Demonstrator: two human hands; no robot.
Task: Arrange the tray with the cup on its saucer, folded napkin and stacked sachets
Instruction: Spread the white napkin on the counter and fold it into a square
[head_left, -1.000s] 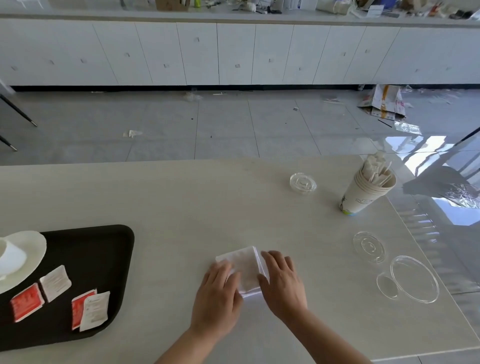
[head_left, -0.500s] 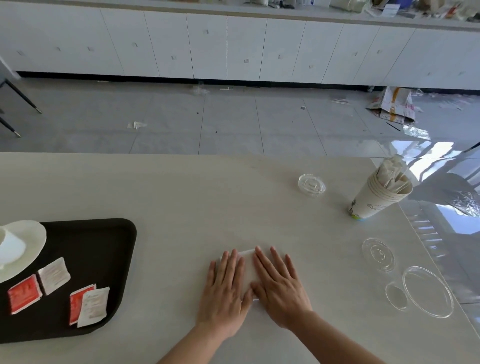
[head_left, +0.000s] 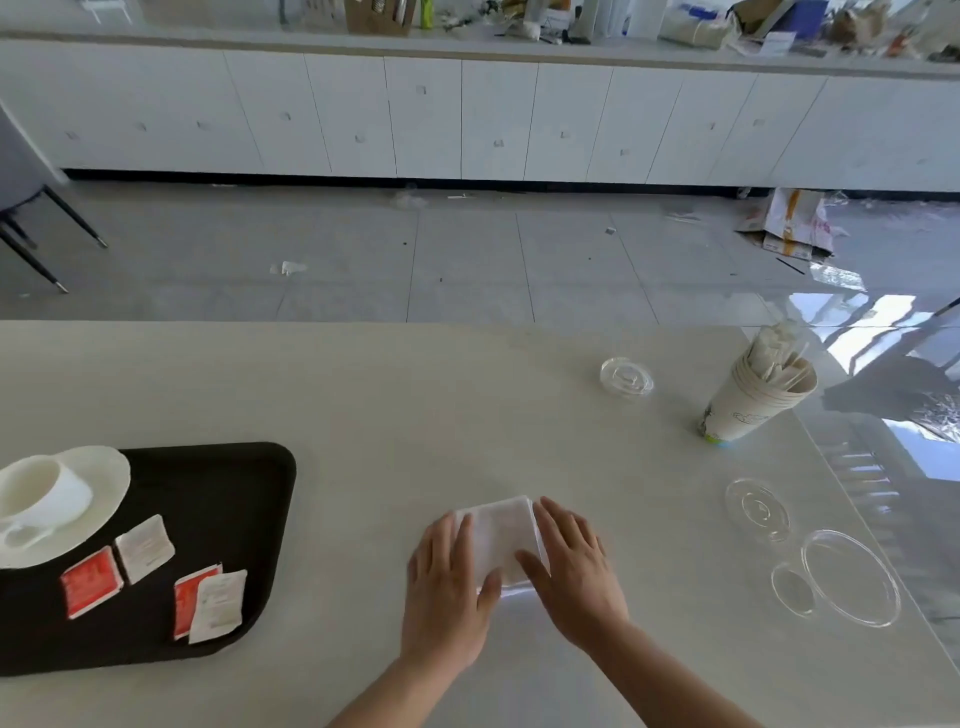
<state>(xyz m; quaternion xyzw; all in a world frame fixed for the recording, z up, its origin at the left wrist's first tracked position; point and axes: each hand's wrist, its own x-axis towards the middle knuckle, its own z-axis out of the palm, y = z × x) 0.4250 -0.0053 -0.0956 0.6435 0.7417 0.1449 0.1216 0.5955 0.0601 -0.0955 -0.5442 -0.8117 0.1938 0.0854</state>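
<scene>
A white folded napkin (head_left: 501, 538) lies on the pale table, right of the black tray (head_left: 218, 499). My left hand (head_left: 447, 587) rests flat on its left side and my right hand (head_left: 574, 566) lies flat on its right side, fingers straight. On the tray's left end a white cup (head_left: 39, 491) sits on a white saucer (head_left: 106, 480). Several sachets lie loose on the tray: a red one (head_left: 91, 581), a white one (head_left: 144, 546), and a white one (head_left: 218, 605) overlapping another red one (head_left: 186, 597).
A stack of paper cups (head_left: 753, 397) with sticks inside stands at the right. Clear plastic lids lie near it: a small lid (head_left: 626, 376), a flat lid (head_left: 757, 509) and a large lid (head_left: 849, 577). The table's right edge is glass.
My hands pressed down over the napkin, then drew apart to its two sides, so more of the folded square shows between them. The view shifted slightly.
</scene>
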